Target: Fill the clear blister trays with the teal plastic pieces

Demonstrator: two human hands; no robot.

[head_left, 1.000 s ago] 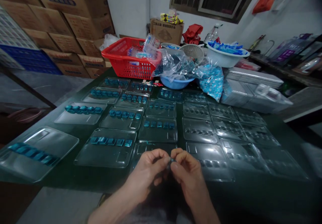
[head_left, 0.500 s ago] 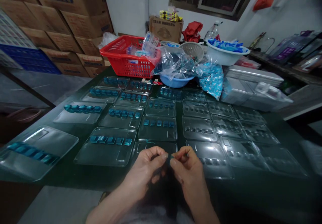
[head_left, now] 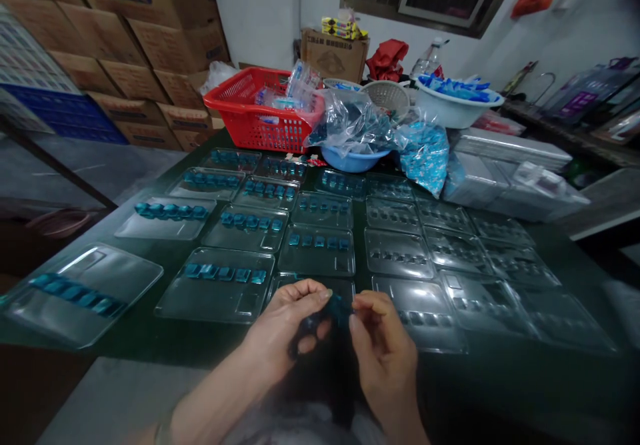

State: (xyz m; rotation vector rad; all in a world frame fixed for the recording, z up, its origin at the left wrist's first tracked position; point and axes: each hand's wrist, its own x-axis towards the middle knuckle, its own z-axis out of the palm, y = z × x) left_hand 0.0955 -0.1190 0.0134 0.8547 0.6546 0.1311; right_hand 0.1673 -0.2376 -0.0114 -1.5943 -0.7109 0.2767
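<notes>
1. Head view: the left hand (head_left: 285, 318) is curled and pinches a small dark blue thing (head_left: 336, 310) at the bottom middle of the picture. The thing is too dark to tell just what it is.
2. The right hand (head_left: 383, 348) is curled with its fingers (head_left: 361, 305) just beside the blue thing. I cannot tell if they touch it.
3. Both hands are above the near edge of a clear plastic tray (head_left: 313, 286), on a dark table (head_left: 150, 335).
4. More clear trays (head_left: 215, 285) fill the table, and some hold blue pieces in rows.
5. A red basket (head_left: 260, 125) sits at the top middle, with a blue bowl (head_left: 355, 159) beside it.
6. A white bowl (head_left: 453, 106) of blue packets sits at the upper right.
7. Cardboard boxes (head_left: 120, 38) are piled at the upper left.
</notes>
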